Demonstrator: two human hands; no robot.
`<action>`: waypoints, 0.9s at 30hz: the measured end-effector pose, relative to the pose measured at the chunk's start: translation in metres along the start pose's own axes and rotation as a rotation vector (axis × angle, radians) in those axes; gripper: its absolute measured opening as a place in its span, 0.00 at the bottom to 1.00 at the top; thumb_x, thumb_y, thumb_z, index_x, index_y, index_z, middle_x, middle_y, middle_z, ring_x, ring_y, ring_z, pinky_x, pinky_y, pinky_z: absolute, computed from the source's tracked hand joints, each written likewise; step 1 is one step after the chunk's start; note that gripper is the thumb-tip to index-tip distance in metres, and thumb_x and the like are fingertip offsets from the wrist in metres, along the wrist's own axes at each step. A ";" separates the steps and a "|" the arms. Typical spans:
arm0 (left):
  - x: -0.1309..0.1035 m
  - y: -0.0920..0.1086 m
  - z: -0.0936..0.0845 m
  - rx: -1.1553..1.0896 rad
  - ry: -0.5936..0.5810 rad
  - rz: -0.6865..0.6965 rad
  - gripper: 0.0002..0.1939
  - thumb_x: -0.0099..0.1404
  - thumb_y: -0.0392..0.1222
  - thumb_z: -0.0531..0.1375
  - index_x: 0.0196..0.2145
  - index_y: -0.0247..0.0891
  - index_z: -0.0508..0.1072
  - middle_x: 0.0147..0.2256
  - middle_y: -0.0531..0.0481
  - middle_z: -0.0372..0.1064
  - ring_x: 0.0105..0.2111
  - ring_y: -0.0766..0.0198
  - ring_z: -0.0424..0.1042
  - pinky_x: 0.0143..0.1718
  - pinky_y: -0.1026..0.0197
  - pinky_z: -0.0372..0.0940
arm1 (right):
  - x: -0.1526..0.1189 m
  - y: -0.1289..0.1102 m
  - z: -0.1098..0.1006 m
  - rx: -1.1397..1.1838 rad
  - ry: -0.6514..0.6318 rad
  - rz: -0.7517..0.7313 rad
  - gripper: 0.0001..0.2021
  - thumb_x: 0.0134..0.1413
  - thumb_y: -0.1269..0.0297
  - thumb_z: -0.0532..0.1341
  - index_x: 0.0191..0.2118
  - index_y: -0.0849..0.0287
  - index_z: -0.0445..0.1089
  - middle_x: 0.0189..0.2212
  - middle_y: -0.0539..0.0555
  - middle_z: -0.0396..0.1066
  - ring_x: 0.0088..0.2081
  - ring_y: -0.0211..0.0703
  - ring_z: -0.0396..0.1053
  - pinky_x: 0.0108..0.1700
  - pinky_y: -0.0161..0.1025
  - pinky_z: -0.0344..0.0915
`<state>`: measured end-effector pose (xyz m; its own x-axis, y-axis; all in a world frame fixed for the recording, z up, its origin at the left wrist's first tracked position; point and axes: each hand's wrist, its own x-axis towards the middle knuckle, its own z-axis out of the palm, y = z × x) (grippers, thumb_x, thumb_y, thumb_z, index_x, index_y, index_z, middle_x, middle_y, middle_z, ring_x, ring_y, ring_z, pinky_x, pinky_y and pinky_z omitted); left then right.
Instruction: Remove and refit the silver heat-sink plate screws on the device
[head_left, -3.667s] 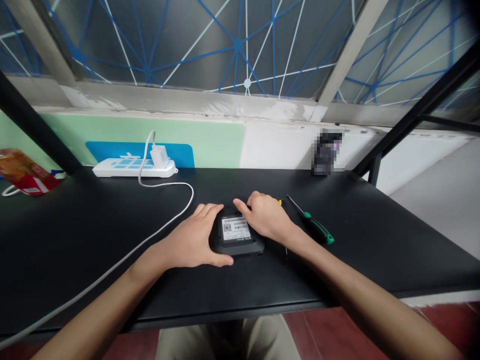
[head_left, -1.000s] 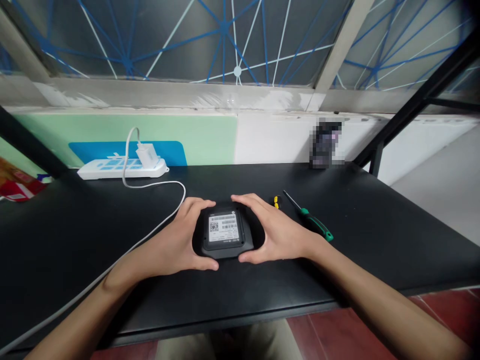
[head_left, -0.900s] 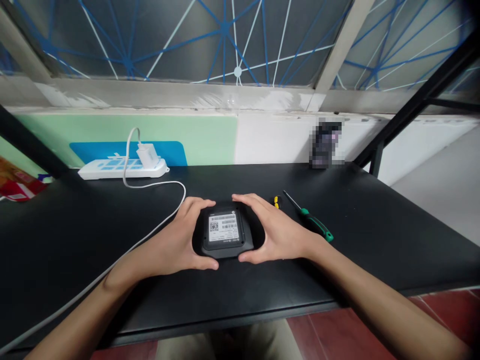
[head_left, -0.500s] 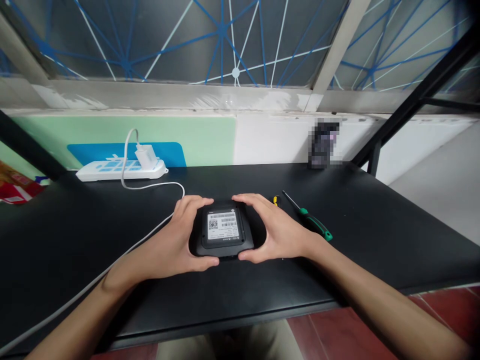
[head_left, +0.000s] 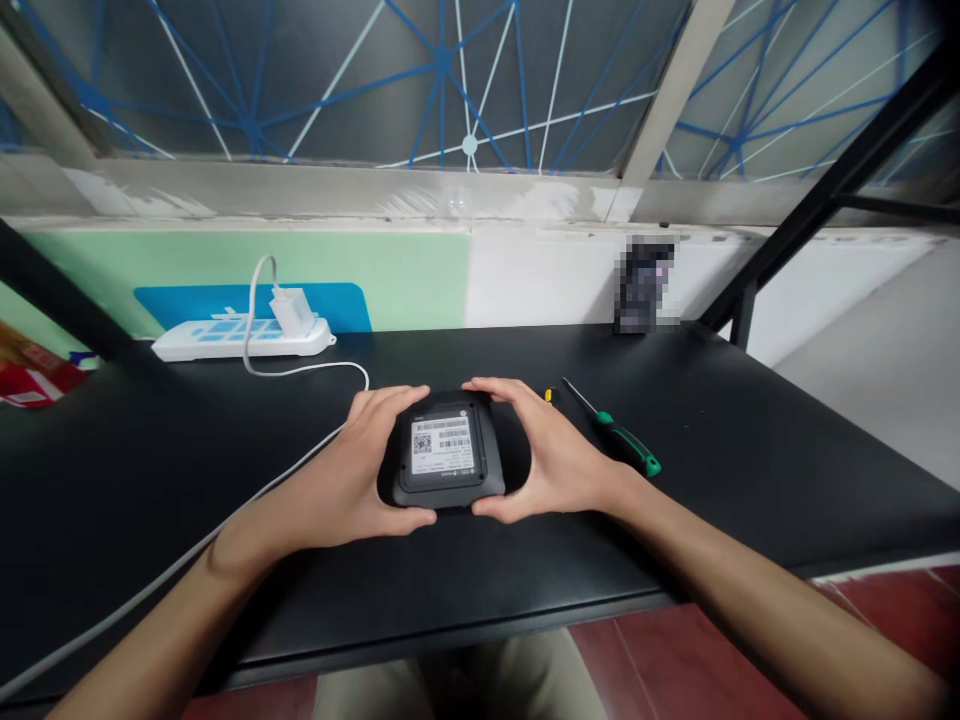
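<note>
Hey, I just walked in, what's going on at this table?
A person is gripping a black device by its edges with both hands, the left hand and the right hand, its white label facing up. Whether it is fully off the black table is hard to tell. A green-handled screwdriver lies to the right, untouched. At the back left, a white charger is plugged into a power strip.

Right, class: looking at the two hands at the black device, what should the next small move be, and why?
Probably free the right hand toward the green-handled screwdriver, while the left hand steadies the black device. Both hands grip its edges, its white label faces up, and the screwdriver lies unheld just beyond the right hand.
</note>
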<state>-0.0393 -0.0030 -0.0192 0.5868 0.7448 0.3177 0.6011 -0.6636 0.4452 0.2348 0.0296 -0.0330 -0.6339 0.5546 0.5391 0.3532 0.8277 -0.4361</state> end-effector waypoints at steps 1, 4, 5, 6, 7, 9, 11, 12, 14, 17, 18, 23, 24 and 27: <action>0.000 -0.001 0.000 0.000 0.011 -0.003 0.53 0.55 0.52 0.72 0.67 0.49 0.44 0.62 0.39 0.52 0.63 0.39 0.55 0.62 0.34 0.60 | 0.000 0.000 0.000 0.007 -0.006 0.001 0.54 0.38 0.45 0.74 0.68 0.52 0.47 0.62 0.65 0.62 0.63 0.62 0.64 0.62 0.63 0.65; 0.000 -0.003 0.001 0.004 0.045 -0.011 0.53 0.54 0.52 0.73 0.67 0.48 0.45 0.63 0.39 0.52 0.62 0.40 0.54 0.62 0.35 0.60 | 0.001 0.001 0.000 0.037 -0.038 0.014 0.54 0.41 0.45 0.74 0.69 0.52 0.46 0.65 0.65 0.59 0.65 0.61 0.61 0.65 0.63 0.62; 0.000 -0.003 0.000 0.009 0.055 -0.010 0.53 0.54 0.52 0.73 0.67 0.47 0.46 0.63 0.39 0.52 0.62 0.40 0.54 0.62 0.35 0.60 | 0.001 0.002 -0.001 0.046 -0.052 0.018 0.54 0.42 0.45 0.73 0.69 0.52 0.45 0.65 0.66 0.57 0.66 0.61 0.60 0.66 0.63 0.61; 0.000 -0.004 0.000 0.015 0.064 -0.008 0.53 0.53 0.52 0.73 0.67 0.47 0.46 0.62 0.39 0.53 0.62 0.41 0.54 0.62 0.35 0.60 | 0.001 0.002 -0.001 0.054 -0.068 0.022 0.54 0.43 0.45 0.73 0.70 0.52 0.44 0.67 0.66 0.55 0.67 0.61 0.58 0.67 0.63 0.60; 0.000 -0.004 0.000 0.021 0.072 -0.004 0.53 0.53 0.51 0.73 0.66 0.47 0.46 0.62 0.39 0.53 0.62 0.41 0.54 0.62 0.36 0.60 | 0.001 0.003 -0.001 0.059 -0.082 0.024 0.55 0.43 0.44 0.73 0.71 0.52 0.42 0.68 0.67 0.53 0.68 0.61 0.56 0.68 0.63 0.58; 0.001 -0.003 -0.001 0.028 0.087 0.003 0.52 0.53 0.50 0.73 0.66 0.47 0.47 0.61 0.40 0.54 0.61 0.41 0.55 0.61 0.36 0.60 | 0.001 0.003 -0.001 0.063 -0.111 0.032 0.58 0.43 0.44 0.73 0.72 0.53 0.38 0.70 0.67 0.49 0.70 0.62 0.52 0.70 0.64 0.54; 0.001 -0.002 -0.001 0.028 0.090 0.008 0.52 0.53 0.50 0.73 0.66 0.47 0.47 0.61 0.40 0.54 0.61 0.41 0.55 0.61 0.36 0.60 | 0.001 0.003 0.000 0.067 -0.137 0.047 0.61 0.42 0.44 0.73 0.73 0.52 0.35 0.71 0.67 0.46 0.72 0.62 0.49 0.71 0.64 0.52; 0.001 -0.001 -0.001 0.026 0.087 0.009 0.51 0.53 0.50 0.73 0.66 0.47 0.47 0.61 0.40 0.54 0.61 0.41 0.56 0.61 0.36 0.60 | 0.001 0.003 0.000 0.071 -0.147 0.052 0.62 0.42 0.44 0.74 0.73 0.52 0.33 0.71 0.67 0.45 0.72 0.63 0.48 0.71 0.64 0.51; 0.001 0.000 -0.001 0.020 0.079 0.007 0.51 0.53 0.50 0.73 0.66 0.48 0.48 0.61 0.40 0.54 0.61 0.41 0.56 0.61 0.35 0.60 | 0.001 0.004 0.001 0.078 -0.163 0.054 0.64 0.41 0.46 0.74 0.73 0.51 0.31 0.71 0.67 0.44 0.72 0.62 0.48 0.71 0.64 0.51; 0.001 0.000 -0.001 0.008 0.078 0.002 0.52 0.53 0.51 0.73 0.66 0.48 0.48 0.61 0.40 0.54 0.61 0.40 0.56 0.61 0.35 0.60 | 0.002 0.005 0.002 0.079 -0.169 0.054 0.65 0.40 0.46 0.75 0.73 0.51 0.31 0.70 0.67 0.48 0.71 0.63 0.50 0.70 0.64 0.53; 0.001 0.000 -0.001 0.003 0.079 0.001 0.52 0.53 0.51 0.73 0.66 0.49 0.48 0.61 0.40 0.54 0.61 0.40 0.56 0.61 0.35 0.60 | 0.002 0.005 0.002 0.073 -0.163 0.056 0.64 0.40 0.46 0.75 0.73 0.51 0.31 0.69 0.67 0.50 0.70 0.63 0.52 0.69 0.64 0.54; 0.001 0.001 -0.003 -0.006 0.079 -0.013 0.52 0.53 0.51 0.73 0.66 0.48 0.48 0.62 0.41 0.54 0.62 0.41 0.56 0.62 0.36 0.60 | 0.004 0.003 0.000 0.023 -0.093 0.053 0.64 0.38 0.43 0.74 0.73 0.52 0.33 0.64 0.67 0.59 0.64 0.64 0.61 0.64 0.66 0.61; 0.001 0.002 -0.003 -0.006 0.076 -0.018 0.52 0.53 0.51 0.73 0.66 0.48 0.48 0.62 0.41 0.54 0.62 0.41 0.56 0.62 0.36 0.60 | 0.004 0.002 -0.001 0.021 -0.084 0.052 0.65 0.38 0.43 0.74 0.73 0.52 0.34 0.64 0.67 0.60 0.63 0.64 0.62 0.64 0.66 0.61; 0.001 0.002 -0.003 -0.001 0.065 -0.022 0.52 0.53 0.52 0.74 0.66 0.48 0.48 0.62 0.41 0.53 0.62 0.41 0.55 0.62 0.36 0.60 | 0.004 0.002 -0.001 0.027 -0.072 0.043 0.65 0.37 0.43 0.74 0.73 0.52 0.34 0.63 0.67 0.61 0.62 0.64 0.63 0.63 0.66 0.63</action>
<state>-0.0389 -0.0034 -0.0150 0.5373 0.7619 0.3616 0.6125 -0.6473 0.4536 0.2342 0.0335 -0.0313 -0.6667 0.5812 0.4667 0.3629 0.8000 -0.4778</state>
